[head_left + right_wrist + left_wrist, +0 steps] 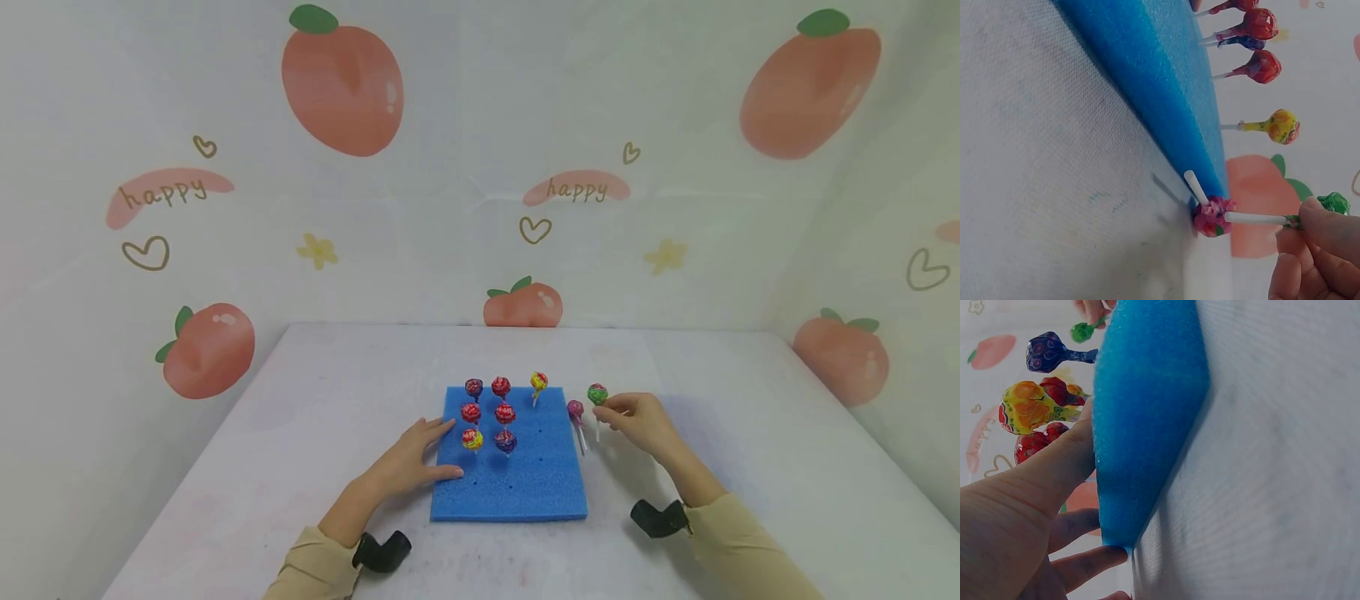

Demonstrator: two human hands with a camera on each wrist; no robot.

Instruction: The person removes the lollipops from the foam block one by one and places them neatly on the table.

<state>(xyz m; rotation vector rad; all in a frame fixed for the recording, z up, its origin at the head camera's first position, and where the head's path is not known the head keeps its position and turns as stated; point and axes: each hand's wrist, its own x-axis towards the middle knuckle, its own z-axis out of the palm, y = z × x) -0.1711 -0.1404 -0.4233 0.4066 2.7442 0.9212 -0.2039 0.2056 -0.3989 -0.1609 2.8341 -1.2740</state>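
Note:
My right hand (637,421) pinches a green lollipop (597,394) just below its wrapped head, candy up and white stick down, off the right side of a blue foam block (540,496). Beside that side lies a pink lollipop (575,408) on the table, its stick toward me. My left hand (405,460) rests at the block's left edge, thumb on top and fingers spread along the side. Several wrapped lollipops stand in the foam: two columns at the left, including a red one (506,412) and a purple one (506,441), and a yellow one (539,381) at the back right.
Small holes (541,459) show in the foam's front and right parts. The block sits on a white-covered table (315,400). Behind it hangs a pale curtain (450,225) printed with peaches. A black wrist mount (658,518) sticks out from each sleeve.

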